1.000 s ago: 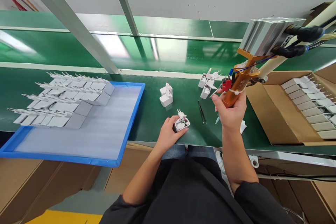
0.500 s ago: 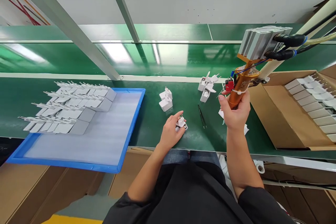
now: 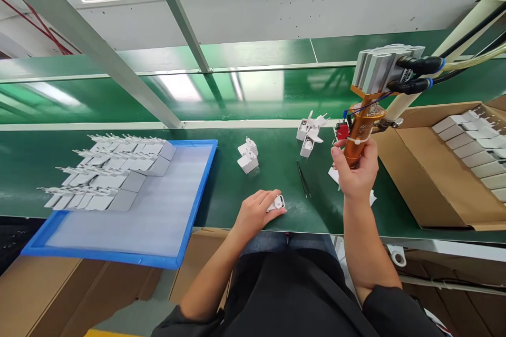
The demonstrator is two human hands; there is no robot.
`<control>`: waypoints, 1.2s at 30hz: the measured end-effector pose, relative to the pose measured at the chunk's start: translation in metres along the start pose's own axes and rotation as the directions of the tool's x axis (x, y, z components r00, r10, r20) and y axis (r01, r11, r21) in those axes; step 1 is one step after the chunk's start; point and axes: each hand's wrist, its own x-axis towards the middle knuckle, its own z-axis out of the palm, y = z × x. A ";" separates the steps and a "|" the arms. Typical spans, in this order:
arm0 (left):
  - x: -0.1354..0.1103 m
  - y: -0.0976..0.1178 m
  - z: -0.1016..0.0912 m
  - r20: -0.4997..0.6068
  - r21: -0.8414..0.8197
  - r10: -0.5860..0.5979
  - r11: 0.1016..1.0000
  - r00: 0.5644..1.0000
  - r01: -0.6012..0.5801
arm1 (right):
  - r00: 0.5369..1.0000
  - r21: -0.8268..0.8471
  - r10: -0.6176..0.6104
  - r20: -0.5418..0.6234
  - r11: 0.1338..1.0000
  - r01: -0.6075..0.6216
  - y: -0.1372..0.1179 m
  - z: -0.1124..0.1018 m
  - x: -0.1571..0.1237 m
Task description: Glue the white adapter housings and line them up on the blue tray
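Observation:
My left hand [image 3: 259, 210] is closed around a white power adapter [image 3: 279, 202], fingers on its far side and thumb on the near side, close to the bench's front edge. The adapter's end with a dark detail faces right; its rest is hidden by my fingers. In my right hand [image 3: 358, 168] is an orange cylindrical tool [image 3: 359, 131], gripped low on its body. A red switch [image 3: 342, 130] sits on the tool's left side, and a finned metal block [image 3: 385, 71] with black hoses tops it. Black tweezers [image 3: 303, 179] lie between my hands.
A blue-rimmed tray [image 3: 193, 200] on the left bears several rows of white adapters [image 3: 130, 184]. Two adapters [image 3: 248, 155] stand mid-bench, and open white parts [image 3: 310, 134] lie by the tool. On the right is a cardboard box [image 3: 419, 179] with more white units [image 3: 470, 150].
The adapter in my left hand has turned, so its end now faces right, and my fingers have closed further over it. My right hand stays on the tool. The camera view has shifted slightly.

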 end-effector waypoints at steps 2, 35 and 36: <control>0.000 -0.003 0.000 0.058 0.035 0.012 0.999 0.998 -0.014 | 1.000 0.003 0.006 0.001 1.000 -0.006 0.000 -0.001 0.000; 0.066 -0.061 -0.009 -0.285 0.390 -0.272 0.843 0.919 0.370 | 0.990 0.058 0.124 0.068 0.990 -0.128 0.008 -0.015 0.000; 0.070 -0.065 -0.011 -0.274 0.351 -0.297 0.854 0.915 0.383 | 0.989 0.055 0.124 0.074 0.990 -0.128 0.008 -0.016 0.000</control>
